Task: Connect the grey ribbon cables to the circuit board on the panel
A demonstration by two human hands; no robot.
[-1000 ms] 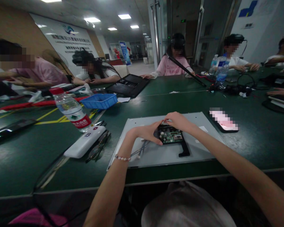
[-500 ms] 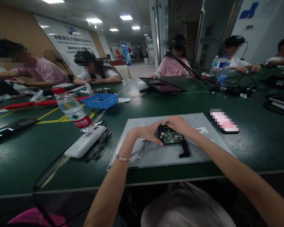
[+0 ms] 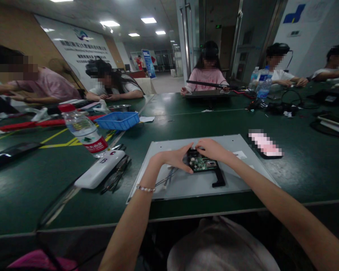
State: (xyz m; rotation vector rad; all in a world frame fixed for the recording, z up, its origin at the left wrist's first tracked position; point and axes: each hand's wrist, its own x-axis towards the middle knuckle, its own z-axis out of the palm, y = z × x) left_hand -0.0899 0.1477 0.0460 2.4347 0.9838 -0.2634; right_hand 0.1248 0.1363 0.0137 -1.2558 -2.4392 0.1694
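Note:
A green circuit board (image 3: pixel 202 164) sits in a black plastic frame (image 3: pixel 219 178) with an arm reaching toward me. Beneath it lies a flat grey panel (image 3: pixel 155 162). My left hand (image 3: pixel 176 158) grips the frame's left side, thumb at the near corner and fingers at the far one. At the frame's far edge, the fingers of my right hand (image 3: pixel 210 149) are pinched together; whatever is between them is hidden. Thin grey cables (image 3: pixel 166 178) lie on the panel beside my left wrist.
Left of the panel are a white power bank (image 3: pixel 99 170), glasses (image 3: pixel 117 176), a water bottle (image 3: pixel 86 131) and a blue tray (image 3: pixel 119 121). A phone (image 3: pixel 264 144) lies to the right. Several people sit around the green table (image 3: pixel 305 165); one holds a dark panel (image 3: pixel 209 98) opposite me.
My hands keep nearly the same hold on the frame and board. Across the table, a person has turned and raised the dark panel. The view has shifted slightly.

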